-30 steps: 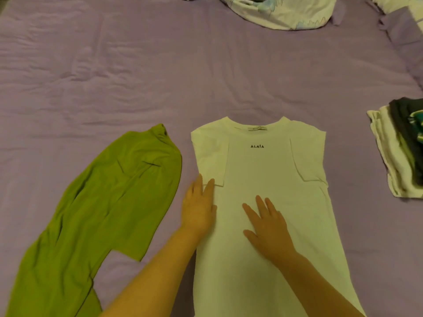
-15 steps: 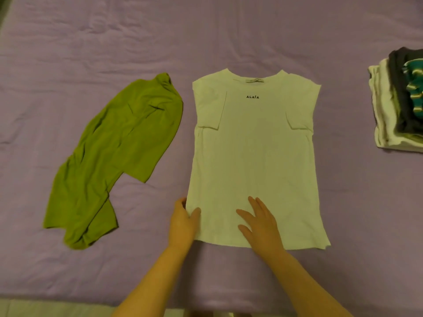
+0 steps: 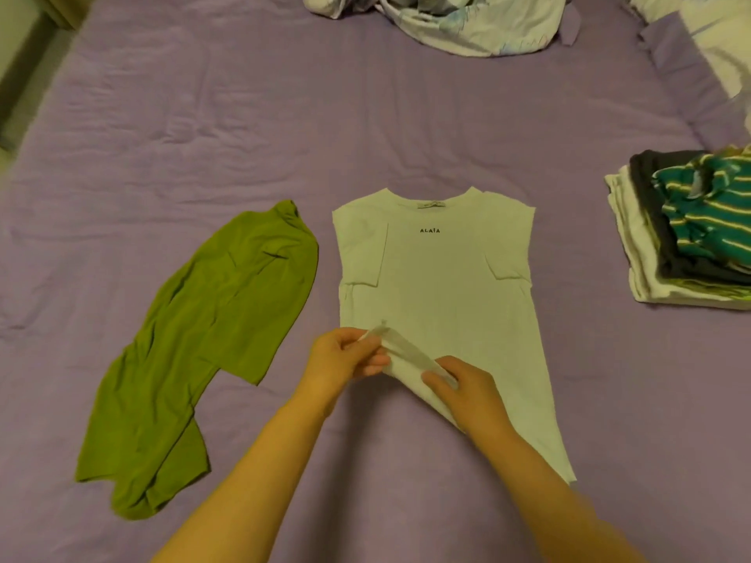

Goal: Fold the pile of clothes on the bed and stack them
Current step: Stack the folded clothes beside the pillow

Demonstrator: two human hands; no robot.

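Observation:
A white T-shirt [image 3: 443, 278] lies front up on the purple bed [image 3: 203, 136], both sleeves folded inward, small dark lettering on the chest. My left hand [image 3: 339, 359] pinches the shirt's lower left hem corner and holds it lifted off the bed. My right hand [image 3: 463, 386] grips the hem a little further right, thumb on top of the raised fabric. A green garment [image 3: 211, 331] lies unfolded and crumpled to the left of the shirt. A stack of folded clothes [image 3: 686, 233] sits at the right edge, a teal striped piece on top.
A bunched pale patterned duvet [image 3: 455, 18] lies at the far side of the bed. Pillows [image 3: 715, 46] are at the top right corner. The bed's left edge and a strip of floor show at the top left.
Both hands slid down the shirt from its middle to the hem. They went from lying flat on the fabric to gripping the lower left hem and lifting it.

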